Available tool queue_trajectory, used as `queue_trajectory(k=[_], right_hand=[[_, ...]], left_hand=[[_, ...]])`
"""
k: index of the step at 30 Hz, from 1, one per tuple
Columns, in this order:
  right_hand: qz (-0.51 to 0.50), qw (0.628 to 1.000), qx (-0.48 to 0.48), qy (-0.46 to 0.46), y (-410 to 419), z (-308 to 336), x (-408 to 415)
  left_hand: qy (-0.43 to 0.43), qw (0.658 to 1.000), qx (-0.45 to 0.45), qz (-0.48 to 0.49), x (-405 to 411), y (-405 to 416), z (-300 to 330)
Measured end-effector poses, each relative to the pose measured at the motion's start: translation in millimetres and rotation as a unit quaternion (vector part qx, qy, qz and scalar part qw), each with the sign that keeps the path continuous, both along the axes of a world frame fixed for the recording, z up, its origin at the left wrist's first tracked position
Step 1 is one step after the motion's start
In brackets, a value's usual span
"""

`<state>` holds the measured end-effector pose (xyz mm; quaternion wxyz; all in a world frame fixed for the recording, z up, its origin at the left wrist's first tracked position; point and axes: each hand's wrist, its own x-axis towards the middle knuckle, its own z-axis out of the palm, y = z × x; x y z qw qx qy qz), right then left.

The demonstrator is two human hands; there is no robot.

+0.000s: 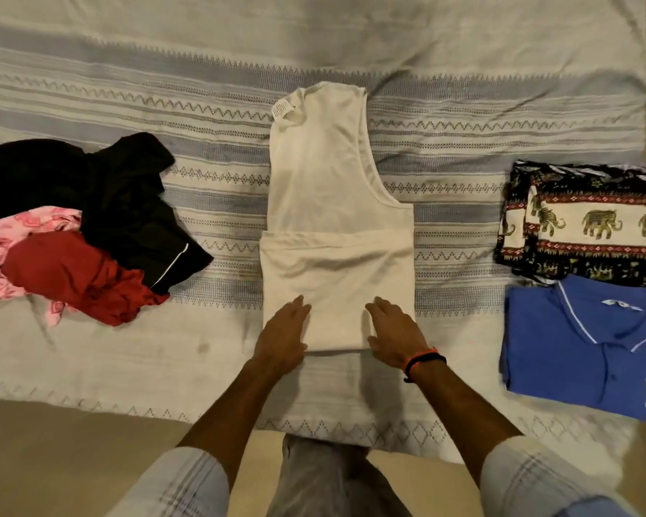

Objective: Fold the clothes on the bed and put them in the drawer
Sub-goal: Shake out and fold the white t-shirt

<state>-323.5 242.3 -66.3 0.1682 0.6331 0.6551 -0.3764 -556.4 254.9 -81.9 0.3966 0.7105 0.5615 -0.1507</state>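
Both hands flat, fingers straight: left hand [282, 339] and right hand [394, 335] press cream sleeveless cotton top [336, 203], hem folded up, frame centre; unfolded pile at 9 o'clock.

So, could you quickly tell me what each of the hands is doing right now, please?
Left hand: open, flat on the white top.
Right hand: open, resting on the same top.

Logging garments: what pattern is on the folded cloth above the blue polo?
Elephants with red borders on cream and black folded cloth, head view.
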Motion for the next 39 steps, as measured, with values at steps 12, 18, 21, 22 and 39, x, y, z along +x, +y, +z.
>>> queue_trajectory(k=[12,18,21,22,39], right_hand=[[0.182,0.969,0.132,-0.098,-36,-64,-8],[0.148,0.974,0.138,-0.103,-28,-62,-2],[0.167,0.976,0.091,-0.103,-23,-44,4],[0.169,0.977,0.077,-0.105,-20,-33,5],[0.133,0.985,0.084,-0.075,-90,85,30]], left_hand=[[0.114,0.972,0.136,-0.151,9,-35,-58],[0.126,0.970,0.068,-0.198,6,-15,-30],[0.143,0.968,0.044,-0.203,6,-6,-17],[0.148,0.967,0.039,-0.202,6,-6,-8],[0.121,0.979,0.091,-0.133,10,-97,101]])
